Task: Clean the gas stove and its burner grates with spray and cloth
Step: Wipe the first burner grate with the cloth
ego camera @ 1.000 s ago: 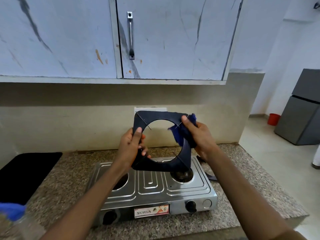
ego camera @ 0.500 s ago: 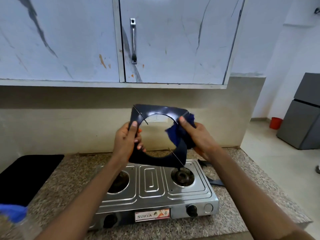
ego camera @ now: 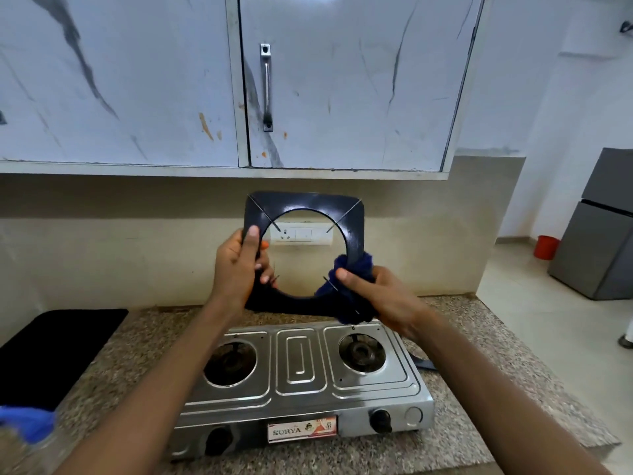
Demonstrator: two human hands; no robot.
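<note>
Two hands are on one burner grate (ego camera: 305, 204), held upright in the air above the gas stove (ego camera: 301, 368) and in front of the wall socket (ego camera: 301, 233). Your left hand (ego camera: 239, 265) clasps the left bar of the frame, thumb laid flat on the front face and fingers wrapped behind. Your right hand (ego camera: 380, 296) presses a dark blue cloth (ego camera: 352, 269) around the lower right corner, thumb on the front, the fabric bunched over the edge.

Treat the grate as a stiff, flat square frame with a round opening; it looks like enamelled metal, so likely fairly weighty for its thickness and slick where spray has wetted it. Keep your hold on the broad flat bars, not on the thin wire prongs that cross the corners: those look springy and could catch the cloth or prick a finger. The cloth is soft and will fold round edges easily, so let it do the gripping on the wet side.

Both burners on the stove sit bare. A blue-topped spray bottle (ego camera: 27, 423), blurred, stands at the lower left on the granite counter (ego camera: 479, 337).
</note>
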